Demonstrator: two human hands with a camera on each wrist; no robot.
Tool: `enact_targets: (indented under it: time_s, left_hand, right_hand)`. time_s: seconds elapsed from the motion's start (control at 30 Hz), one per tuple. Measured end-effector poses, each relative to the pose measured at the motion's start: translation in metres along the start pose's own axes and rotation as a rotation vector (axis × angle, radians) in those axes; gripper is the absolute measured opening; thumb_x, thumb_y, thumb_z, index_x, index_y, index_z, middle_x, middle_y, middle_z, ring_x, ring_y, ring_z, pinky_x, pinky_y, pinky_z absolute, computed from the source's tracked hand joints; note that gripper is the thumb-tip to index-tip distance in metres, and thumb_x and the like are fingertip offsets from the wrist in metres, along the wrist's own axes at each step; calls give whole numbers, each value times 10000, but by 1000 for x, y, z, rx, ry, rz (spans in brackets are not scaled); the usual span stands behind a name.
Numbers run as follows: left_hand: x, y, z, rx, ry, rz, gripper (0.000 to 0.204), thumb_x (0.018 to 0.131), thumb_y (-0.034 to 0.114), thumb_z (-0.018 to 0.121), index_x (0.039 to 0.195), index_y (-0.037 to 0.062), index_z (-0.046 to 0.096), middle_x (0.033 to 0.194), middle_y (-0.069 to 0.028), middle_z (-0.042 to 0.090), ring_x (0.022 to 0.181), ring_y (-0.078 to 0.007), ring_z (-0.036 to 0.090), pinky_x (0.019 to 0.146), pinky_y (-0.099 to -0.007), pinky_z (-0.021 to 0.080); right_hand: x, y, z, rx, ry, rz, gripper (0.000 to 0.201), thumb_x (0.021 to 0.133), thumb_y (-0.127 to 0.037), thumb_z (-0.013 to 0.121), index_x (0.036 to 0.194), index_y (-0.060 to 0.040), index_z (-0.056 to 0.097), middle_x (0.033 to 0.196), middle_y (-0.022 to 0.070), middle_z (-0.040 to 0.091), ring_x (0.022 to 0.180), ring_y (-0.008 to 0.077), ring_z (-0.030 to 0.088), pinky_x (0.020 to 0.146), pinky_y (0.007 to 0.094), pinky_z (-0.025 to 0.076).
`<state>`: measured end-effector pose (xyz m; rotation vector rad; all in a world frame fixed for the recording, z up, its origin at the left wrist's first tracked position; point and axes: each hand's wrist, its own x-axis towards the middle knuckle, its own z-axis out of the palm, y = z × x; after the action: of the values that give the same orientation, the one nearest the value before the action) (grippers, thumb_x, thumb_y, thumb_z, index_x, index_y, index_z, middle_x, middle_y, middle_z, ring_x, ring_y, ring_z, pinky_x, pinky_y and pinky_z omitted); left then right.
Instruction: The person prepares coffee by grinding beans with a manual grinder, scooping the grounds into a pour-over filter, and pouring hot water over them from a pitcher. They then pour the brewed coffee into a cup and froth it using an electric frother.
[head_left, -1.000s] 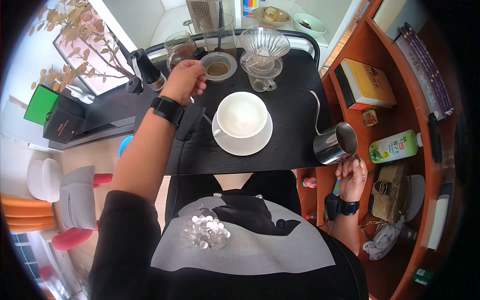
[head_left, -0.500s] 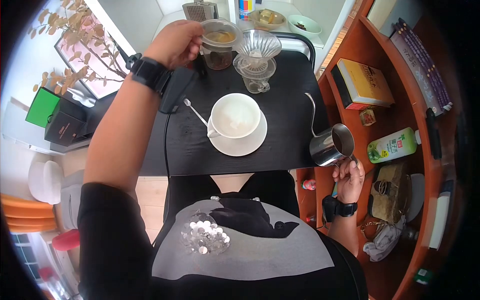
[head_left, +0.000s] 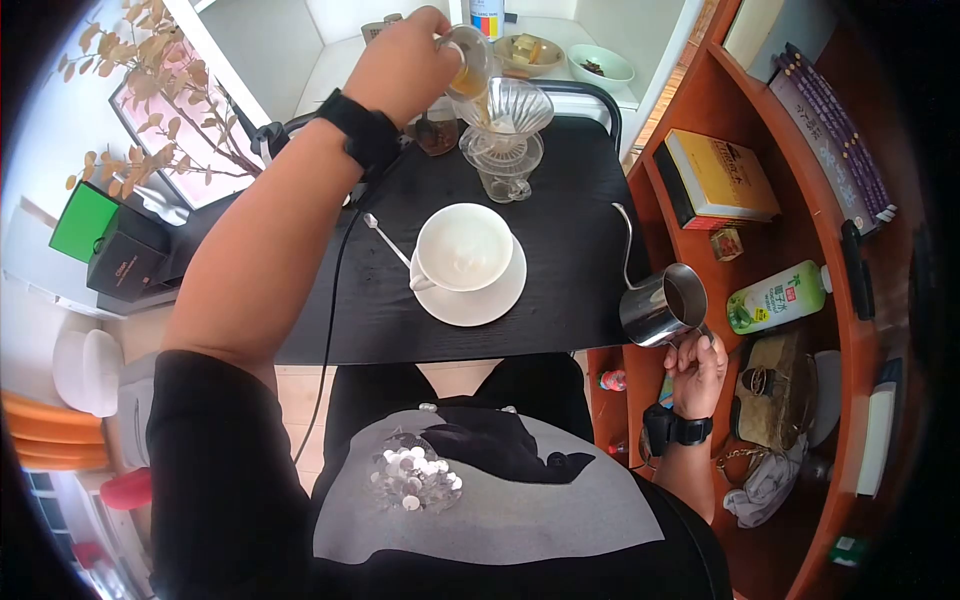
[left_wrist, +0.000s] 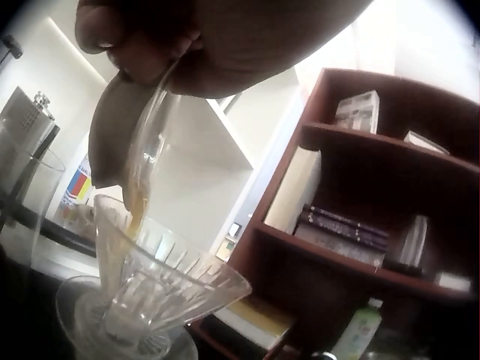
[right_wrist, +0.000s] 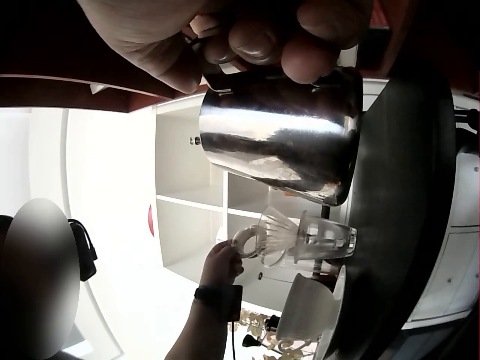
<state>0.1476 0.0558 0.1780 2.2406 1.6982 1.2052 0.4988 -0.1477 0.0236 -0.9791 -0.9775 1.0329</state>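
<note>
Far left we see the dried plant [head_left: 150, 70] by the window, and below it the green-lidded box [head_left: 105, 240]. Our left hand [head_left: 405, 60] is up over the table [head_left: 560, 200], fingers curled round a small glass dish [head_left: 468, 60] that is tipped on edge, and brown grounds stream out of it into the glass dripper [head_left: 505, 110] right beneath; the left wrist view shows the fall landing inside the cone [left_wrist: 165, 277]. Nearer us a spoon [head_left: 388, 240] lies just beside the white cup [head_left: 463, 248] on its saucer [head_left: 490, 300]. On to the right: our right hand [head_left: 697, 365] grips the handle of the steel pitcher [head_left: 662, 305] at the table's right edge, thin spout [head_left: 625, 240] curving up, beside the wooden shelf [head_left: 800, 180] with its green bottle [head_left: 780, 298].
</note>
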Motion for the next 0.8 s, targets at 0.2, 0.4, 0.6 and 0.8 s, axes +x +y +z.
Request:
enact_targets:
  time_s: [0.2,0.4,0.6,0.8]
  left_hand:
    - [-13,15,8,288,33,270,290,784,130,497,1058,33,514,762,-185,606,716,-339,595,626,-425,471]
    - [-22,16,14,338,16,512,288,792,98,508,1078,77,492,774,-164,610,666,-340,586,591,-423,469]
    - [-27,-2,11,48,138,337,263,812,78,488,1075,77,495,705,-91,580,543,-232,563,497,-329,447]
    - [-62,-51,-4,-886,30,-518,211,831,78,480,1041,64,506,637,-10,517,477,-110,502,439,-236,414]
  right_hand:
    - [1,2,2,-5,-26,1,309,873,-290,521,657,-79,457,552,12,418,507,139,472,443,235,359]
    - [3,2,5,-13,-20,4,305,877,-291,515,669,-75,462,557,13,419,512,139,476,448,235,362]
    - [6,-1,9,-30,-27,-9,317,880,-285,507,654,-74,442,558,22,421,517,143,481,449,233,365]
    - [14,-10,17,-35,-40,-21,314,880,-271,501,644,-77,428,555,28,418,516,148,473,442,238,353]
